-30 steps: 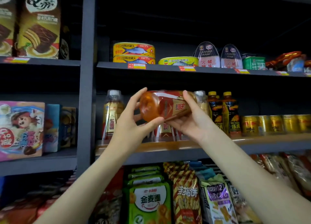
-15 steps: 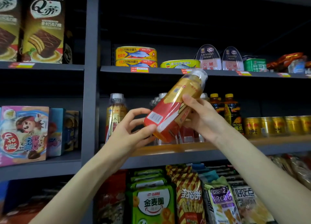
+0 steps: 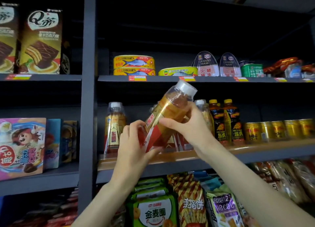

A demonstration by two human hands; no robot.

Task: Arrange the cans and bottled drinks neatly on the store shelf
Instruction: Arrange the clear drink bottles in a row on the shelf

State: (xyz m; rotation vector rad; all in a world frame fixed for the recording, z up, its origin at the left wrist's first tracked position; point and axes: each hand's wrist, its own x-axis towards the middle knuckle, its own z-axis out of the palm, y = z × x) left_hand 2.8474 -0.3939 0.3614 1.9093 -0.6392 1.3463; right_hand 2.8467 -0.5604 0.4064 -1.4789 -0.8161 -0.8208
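Bottle (image 3: 167, 114) leans tilted, cap up-right, in front of your wooden-edged shelf (image 3: 247, 149), your left hand (image 3: 134, 150) curled round its base and right hand (image 3: 189, 124) round its shoulder, your fingers hiding the lower label and the bottles behind.

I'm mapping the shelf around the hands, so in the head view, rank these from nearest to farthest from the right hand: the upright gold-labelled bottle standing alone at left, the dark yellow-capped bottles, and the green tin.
From the right hand:
1. Dark yellow-capped bottles, just right, same shelf.
2. Upright gold-labelled bottle, left, beyond the left hand.
3. Green tin, shelf above, up right.
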